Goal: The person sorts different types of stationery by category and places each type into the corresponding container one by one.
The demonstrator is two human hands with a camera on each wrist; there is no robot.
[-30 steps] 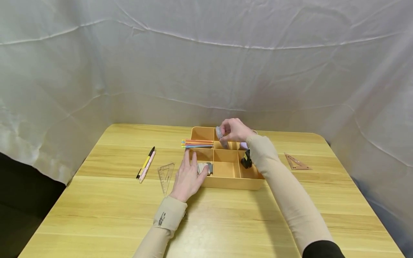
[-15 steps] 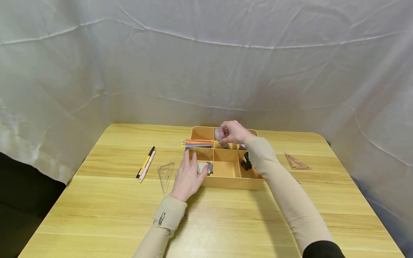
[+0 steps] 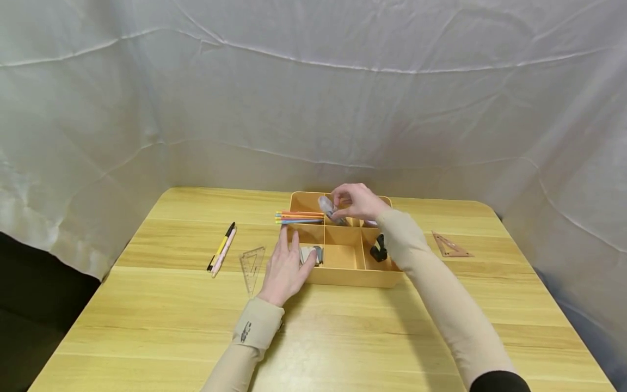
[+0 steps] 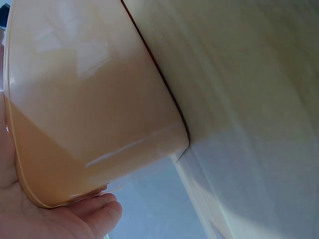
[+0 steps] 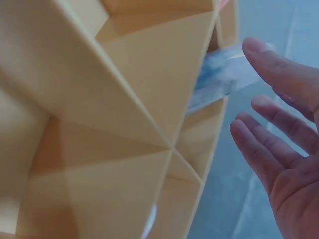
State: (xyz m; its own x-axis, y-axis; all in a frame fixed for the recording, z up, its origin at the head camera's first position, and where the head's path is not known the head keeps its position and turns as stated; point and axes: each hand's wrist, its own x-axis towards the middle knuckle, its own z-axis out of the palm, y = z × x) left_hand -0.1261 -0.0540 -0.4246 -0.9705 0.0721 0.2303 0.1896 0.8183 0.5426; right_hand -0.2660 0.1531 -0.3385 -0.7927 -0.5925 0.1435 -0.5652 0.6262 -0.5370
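Observation:
An orange organizer box (image 3: 352, 279) with several compartments sits on the table. My left hand (image 3: 286, 272) grips its front left corner; in the left wrist view the fingers (image 4: 99, 216) lie against the outer wall. Over a back middle compartment, my right hand (image 3: 360, 201) pinches a clear plastic packet (image 3: 327, 206), tilted and partly inside; its contents are unclear. The right wrist view shows the packet (image 5: 224, 74) at the thumb. Pencils (image 3: 300, 218) lie across the left part of the box. By my left thumb is a white and grey item (image 3: 311, 255).
A black item with a yellow mark (image 3: 379, 249) sits in the front right compartment; something purple is partly hidden behind my right wrist. Left of the box lie a yellow-black pen (image 3: 222, 244), a pink pen (image 3: 225, 251) and a clear set square (image 3: 252, 267). A brown set square (image 3: 449, 247) lies right.
My right hand has shifted slightly left and the packet has tilted and lowered further. The black item has shifted slightly right. My left hand stays in place.

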